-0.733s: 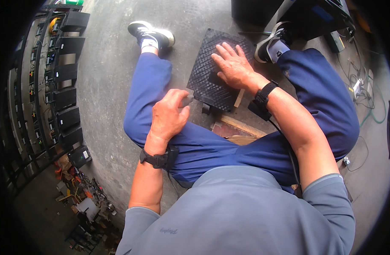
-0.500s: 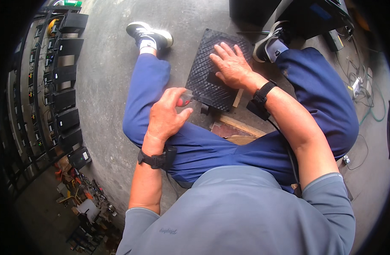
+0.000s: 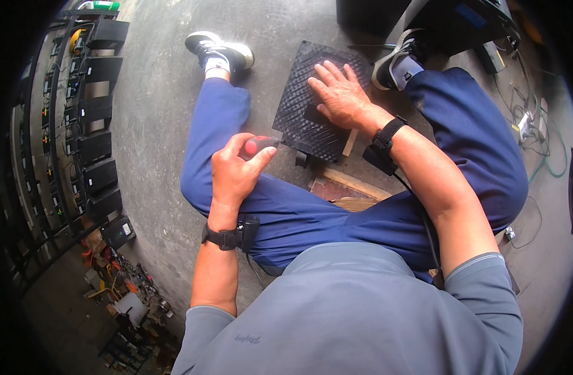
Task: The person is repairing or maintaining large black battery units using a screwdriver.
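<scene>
The left hand [image 3: 233, 169], at the centre left of the frame, has its fingers curled around a red and dark grey hand tool [image 3: 252, 147]; the grip is closed, with thumb and forefinger near the tool's right end. The right hand [image 3: 346, 103], at the upper centre, lies flat, palm down, fingers extended and slightly spread, gripping nothing visible. It rests on a black textured panel [image 3: 294, 115], which sits tilted at the upper centre of the frame, between the two shoes.

Below the panel, a wooden strip [image 3: 348, 145] projects from under its edge. Wooden pieces [image 3: 359, 185] and a reddish-brown board [image 3: 329, 190] lie at the centre, partly covered by the trousers.

A black rack [image 3: 56, 187] occupies the left edge. It carries a column of black boxes [image 3: 98, 106], cables and small lights; the contents of the boxes are hidden. A green bottle [image 3: 104, 5] lies at its top. A black cabinet [image 3: 452, 37] stands at the upper right; its interior cannot be seen. Mixed tools and parts [image 3: 127, 272] are heaped at the lower left.
</scene>
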`<state>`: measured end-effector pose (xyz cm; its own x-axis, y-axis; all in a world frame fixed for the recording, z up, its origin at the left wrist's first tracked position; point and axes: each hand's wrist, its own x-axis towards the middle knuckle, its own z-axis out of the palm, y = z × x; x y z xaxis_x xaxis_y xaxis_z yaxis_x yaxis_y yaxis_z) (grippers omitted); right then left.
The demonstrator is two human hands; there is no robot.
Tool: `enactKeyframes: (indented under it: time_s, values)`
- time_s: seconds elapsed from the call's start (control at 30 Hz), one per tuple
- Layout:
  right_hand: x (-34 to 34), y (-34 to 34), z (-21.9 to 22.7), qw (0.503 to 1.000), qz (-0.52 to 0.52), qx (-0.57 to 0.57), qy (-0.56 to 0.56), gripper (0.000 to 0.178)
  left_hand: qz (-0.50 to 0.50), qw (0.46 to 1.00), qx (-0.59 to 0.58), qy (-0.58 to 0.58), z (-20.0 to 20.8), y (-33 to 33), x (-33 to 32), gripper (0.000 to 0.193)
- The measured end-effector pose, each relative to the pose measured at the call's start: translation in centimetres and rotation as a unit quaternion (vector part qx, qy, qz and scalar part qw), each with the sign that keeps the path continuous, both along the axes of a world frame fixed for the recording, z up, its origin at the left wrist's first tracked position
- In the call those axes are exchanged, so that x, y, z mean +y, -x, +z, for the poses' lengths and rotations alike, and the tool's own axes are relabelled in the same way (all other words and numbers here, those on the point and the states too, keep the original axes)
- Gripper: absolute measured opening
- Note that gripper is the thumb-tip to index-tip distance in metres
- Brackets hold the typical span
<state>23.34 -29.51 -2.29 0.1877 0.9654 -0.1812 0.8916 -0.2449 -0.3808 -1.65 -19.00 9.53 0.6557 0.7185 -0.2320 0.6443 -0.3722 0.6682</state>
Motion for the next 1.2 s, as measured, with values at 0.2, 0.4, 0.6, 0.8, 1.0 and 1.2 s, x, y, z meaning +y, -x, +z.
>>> enactKeyframes:
  time_s: [0.2, 0.4, 0.6, 0.8, 1.0, 1.2]
  values:
    - [0.0, 0.0, 0.0, 1.0, 0.0, -0.006, 0.004, 0.063, 0.012, 0.993, -0.115, 0.017, 1.5, 0.2, -0.3, 0.033]
    - [0.1, 0.0, 0.0, 1.0, 0.005, -0.004, 0.004, 0.063, 0.082, 0.982, -0.17, 0.028, 0.9, 1.8, 1.2, 0.034]
    - [0.1, 0.0, 0.0, 1.0, 0.007, -0.012, 0.002, 0.063, 0.125, 0.975, -0.17, 0.068, 0.9, 2.5, 2.0, 0.036]
    - [0.0, 0.2, -0.2, 0.999, -0.01, 0.005, -0.034, 0.063, 0.119, 0.975, -0.176, 0.066, 0.7, 2.3, 1.8, 0.035]
    - [-0.1, 0.1, -0.2, 0.999, -0.011, 0.009, -0.029, 0.062, 0.079, 0.981, -0.173, 0.037, -0.2, 1.6, 0.7, 0.035]
    - [0.1, 0.0, 0.0, 1.0, 0.001, -0.005, -0.004, 0.063, -0.021, 0.997, -0.076, -0.012, 0.2, 1.0, -0.6, 0.038]
